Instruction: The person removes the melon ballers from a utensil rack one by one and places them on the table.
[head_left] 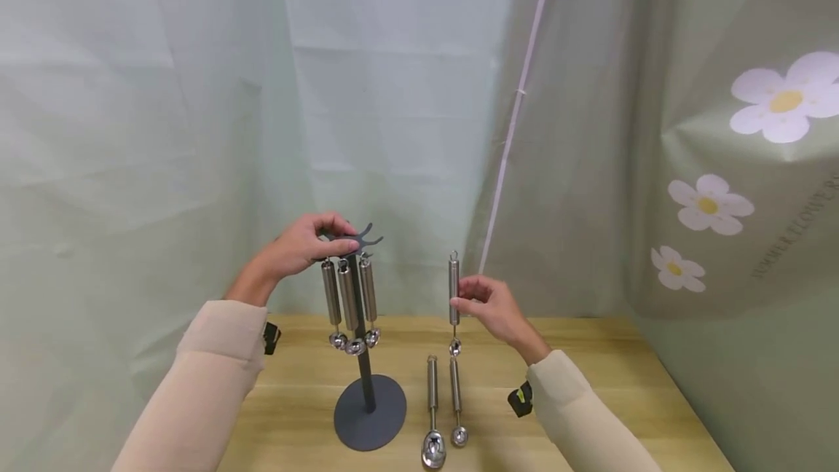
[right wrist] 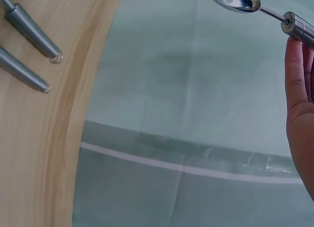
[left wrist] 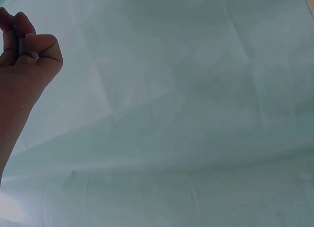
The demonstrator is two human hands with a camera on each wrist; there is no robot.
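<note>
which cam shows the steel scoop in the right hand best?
Head view: the whole steel scoop hangs upright, pinched in the right hand. Right wrist shows only its bowl and handle end. Left wrist shows none of it.

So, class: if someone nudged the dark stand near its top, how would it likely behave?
The stand would probably tip fairly readily: its pole is thin and tall, and three metal scoops hang up high. Its wide flat base should resist a light nudge. The scoops would likely swing, since they dangle from hooks; the left hand grips the top.
</note>
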